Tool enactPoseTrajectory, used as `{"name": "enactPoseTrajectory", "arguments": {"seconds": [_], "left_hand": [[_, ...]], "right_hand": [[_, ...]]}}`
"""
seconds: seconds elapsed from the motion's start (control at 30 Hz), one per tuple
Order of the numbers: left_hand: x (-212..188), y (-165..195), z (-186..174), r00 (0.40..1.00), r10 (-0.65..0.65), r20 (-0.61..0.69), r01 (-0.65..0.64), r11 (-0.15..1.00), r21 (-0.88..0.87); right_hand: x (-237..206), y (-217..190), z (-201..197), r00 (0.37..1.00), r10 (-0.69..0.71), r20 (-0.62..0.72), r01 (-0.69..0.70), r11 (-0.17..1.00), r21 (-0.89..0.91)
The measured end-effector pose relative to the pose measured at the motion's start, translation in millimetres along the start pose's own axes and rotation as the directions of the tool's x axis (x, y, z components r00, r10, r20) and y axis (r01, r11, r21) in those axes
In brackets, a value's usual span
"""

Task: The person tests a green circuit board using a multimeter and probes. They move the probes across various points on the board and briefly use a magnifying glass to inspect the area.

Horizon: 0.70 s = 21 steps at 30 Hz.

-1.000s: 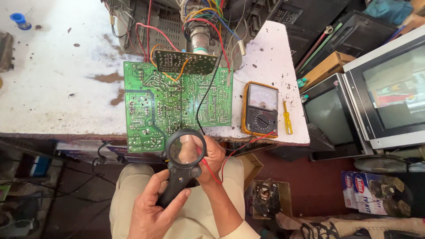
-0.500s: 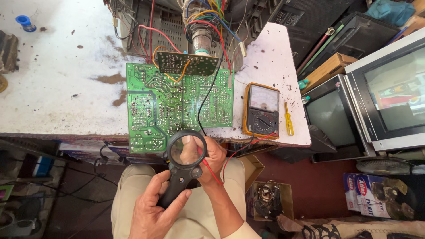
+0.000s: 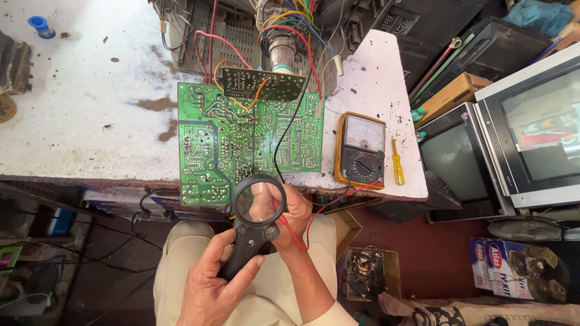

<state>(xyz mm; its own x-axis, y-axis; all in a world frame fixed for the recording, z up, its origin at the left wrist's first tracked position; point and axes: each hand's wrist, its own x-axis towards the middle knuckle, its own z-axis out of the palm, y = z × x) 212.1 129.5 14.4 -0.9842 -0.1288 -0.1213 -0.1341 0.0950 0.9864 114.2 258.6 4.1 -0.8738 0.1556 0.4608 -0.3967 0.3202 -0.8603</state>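
- the left hand [image 3: 212,284] wraps the black handle of a magnifying glass [image 3: 257,208].
- the right hand [image 3: 294,212] sits just at 3 o'clock of the lens, fingers closed on a red probe lead [image 3: 289,232].
- at 12 o'clock, a green circuit board [image 3: 241,139] overhangs the bench [image 3: 78,115] edge.
- at 2 o'clock lies a yellow multimeter [image 3: 361,151].

Head camera looks steeply down, close over the workbench [image 3: 90,121].
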Motion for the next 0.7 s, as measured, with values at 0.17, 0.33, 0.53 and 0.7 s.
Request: {"name": "enactPoseTrajectory", "arguments": {"seconds": [0.17, 0.33, 0.53, 0.7], "left_hand": [[-1, 0, -1, 0.999, 0.031, 0.005, -0.031, 0.999, -0.006], [-2, 3, -2, 0.993, 0.114, -0.014, -0.114, 0.993, -0.023], [-4, 12, -10, 0.997, 0.078, 0.021, -0.078, 0.997, 0.003], [-3, 16, -12, 0.995, 0.095, 0.019, -0.095, 0.995, 0.024]], "right_hand": [[-2, 1, 1, 1.000, -0.007, 0.000, 0.007, 1.000, -0.028], [-6, 6, 2, 0.998, 0.054, 0.019, -0.054, 0.999, 0.003], [-11, 10, 0, 0.998, 0.031, 0.061, -0.034, 0.998, 0.045], [-15, 15, 7, 0.994, 0.101, -0.034, -0.096, 0.988, 0.121]]}}
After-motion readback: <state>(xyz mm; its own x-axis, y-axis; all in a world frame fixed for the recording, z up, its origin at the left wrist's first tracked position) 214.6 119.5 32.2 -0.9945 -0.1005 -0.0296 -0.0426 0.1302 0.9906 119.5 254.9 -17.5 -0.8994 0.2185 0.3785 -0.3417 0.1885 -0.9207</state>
